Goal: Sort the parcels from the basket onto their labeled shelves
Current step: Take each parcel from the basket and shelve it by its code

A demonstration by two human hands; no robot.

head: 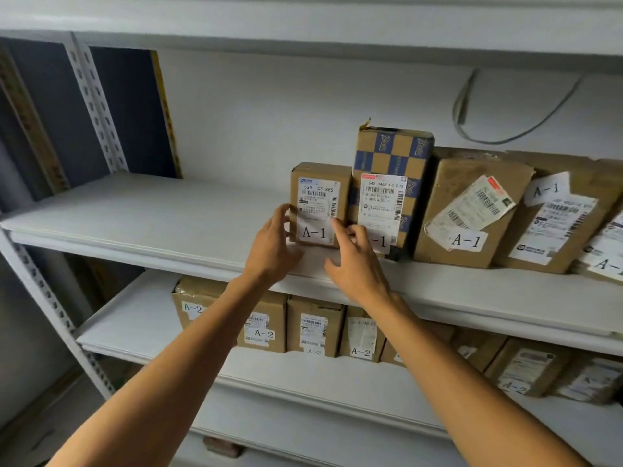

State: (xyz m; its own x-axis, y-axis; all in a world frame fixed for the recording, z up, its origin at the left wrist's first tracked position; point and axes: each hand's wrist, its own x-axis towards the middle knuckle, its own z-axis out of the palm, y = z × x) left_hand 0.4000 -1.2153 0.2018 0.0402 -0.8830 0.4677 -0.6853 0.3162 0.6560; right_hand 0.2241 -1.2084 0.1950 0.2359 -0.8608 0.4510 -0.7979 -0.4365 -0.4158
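A small brown parcel (320,203) marked A-1 stands upright on the upper shelf (135,224), touching a taller blue-checked A-1 parcel (391,183) on its right. My left hand (274,247) holds the small parcel's lower left edge, fingers curled round its side and thumb by its bottom. The straight fingers of my right hand (357,261) spread over its lower right corner, and the index fingertip touches the front label. The basket is out of view.
More A-1 parcels (472,210) lean along the right of the upper shelf. The shelf below (141,328) carries a row of A-2 parcels (315,328). A perforated metal upright (97,109) stands at left, and a grey cable (505,129) hangs on the back wall.
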